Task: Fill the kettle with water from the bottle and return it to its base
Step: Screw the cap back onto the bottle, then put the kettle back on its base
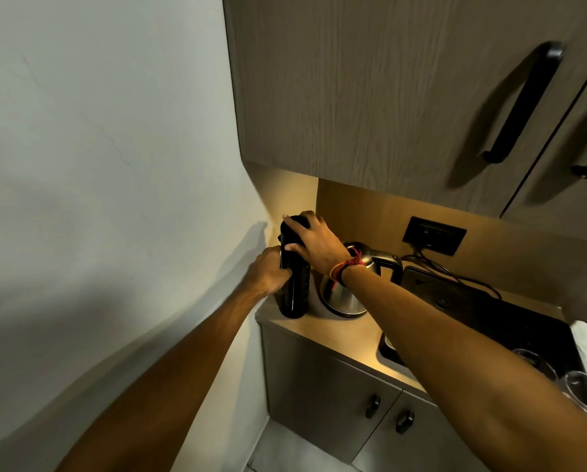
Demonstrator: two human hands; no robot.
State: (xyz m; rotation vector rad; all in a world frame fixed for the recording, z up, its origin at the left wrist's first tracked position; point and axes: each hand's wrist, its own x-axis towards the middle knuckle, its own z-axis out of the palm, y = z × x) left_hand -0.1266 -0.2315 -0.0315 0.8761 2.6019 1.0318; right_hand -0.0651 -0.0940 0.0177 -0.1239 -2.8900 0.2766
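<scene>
A tall black bottle (pixel 295 291) stands upright on the wooden counter (pixel 346 338) in the back left corner, against the wall. My left hand (pixel 270 272) grips its body from the left. My right hand (pixel 314 241) is wrapped over its top, covering the cap. Just right of the bottle sits the steel kettle (pixel 345 298) with a black handle (pixel 392 267), partly hidden behind my right wrist. Whether it rests on a base cannot be made out.
A black induction hob (pixel 482 311) lies to the right, its cable running to a wall socket (pixel 433 235). Glasses (pixel 578 386) stand at the right edge on a white cloth. Wall cabinets (pixel 387 97) hang overhead; cupboard doors (pixel 336 396) are below.
</scene>
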